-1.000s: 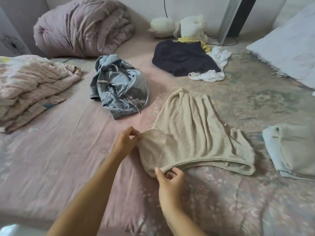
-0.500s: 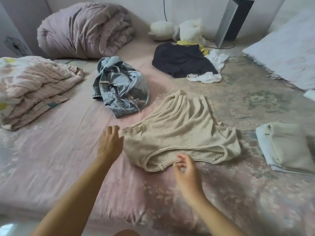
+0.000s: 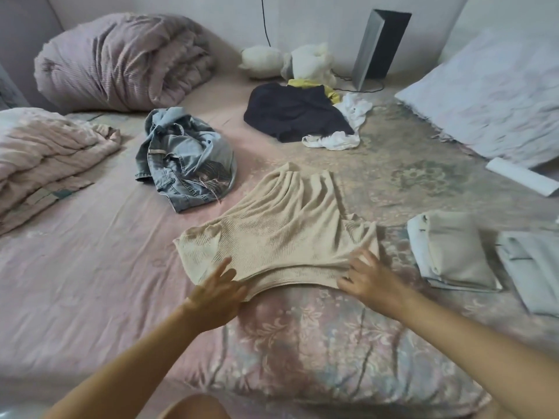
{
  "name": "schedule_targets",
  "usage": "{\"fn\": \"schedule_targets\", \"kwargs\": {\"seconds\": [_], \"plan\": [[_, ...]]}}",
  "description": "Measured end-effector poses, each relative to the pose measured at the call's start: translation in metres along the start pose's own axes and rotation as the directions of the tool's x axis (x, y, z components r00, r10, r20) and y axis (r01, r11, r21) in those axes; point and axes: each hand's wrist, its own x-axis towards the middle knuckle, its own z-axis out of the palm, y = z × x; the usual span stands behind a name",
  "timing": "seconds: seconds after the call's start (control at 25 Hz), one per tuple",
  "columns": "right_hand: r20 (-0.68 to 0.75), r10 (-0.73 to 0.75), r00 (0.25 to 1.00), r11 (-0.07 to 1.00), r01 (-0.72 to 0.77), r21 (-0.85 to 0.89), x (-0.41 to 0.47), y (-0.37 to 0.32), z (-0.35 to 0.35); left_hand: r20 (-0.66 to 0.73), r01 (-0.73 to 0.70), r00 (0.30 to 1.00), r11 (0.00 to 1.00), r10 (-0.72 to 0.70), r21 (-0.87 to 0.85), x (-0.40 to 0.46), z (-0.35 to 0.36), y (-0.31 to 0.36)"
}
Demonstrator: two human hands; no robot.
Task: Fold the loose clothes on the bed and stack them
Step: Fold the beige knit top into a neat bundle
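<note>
On the bed (image 3: pixel 90 267), crumpled jeans (image 3: pixel 184 164) wait at the left, unfolded. Nearer, the beige knit top (image 3: pixel 281 237) lies spread in the middle. The left hand (image 3: pixel 216 293) rests flat on its near hem with fingers straight, and the right hand (image 3: pixel 367 275) presses its right corner with fingers spread, likely smoothing it for a fold. Folded pieces (image 3: pixel 453 255) sit just right, probably the stack.

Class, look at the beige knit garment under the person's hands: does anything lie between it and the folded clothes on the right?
Nothing visible does. Only bare bedspread separates the beige knit garment from the folded clothes.
</note>
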Motion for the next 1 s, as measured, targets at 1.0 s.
{"fn": "schedule_targets", "kwargs": {"seconds": [1.0], "plan": [[0.505,0.462,0.729,0.233,-0.649,0.724,0.192,0.161,0.132,0.313,0.463,0.878,0.811,-0.363,-0.359,0.232,0.088,-0.096]]}}
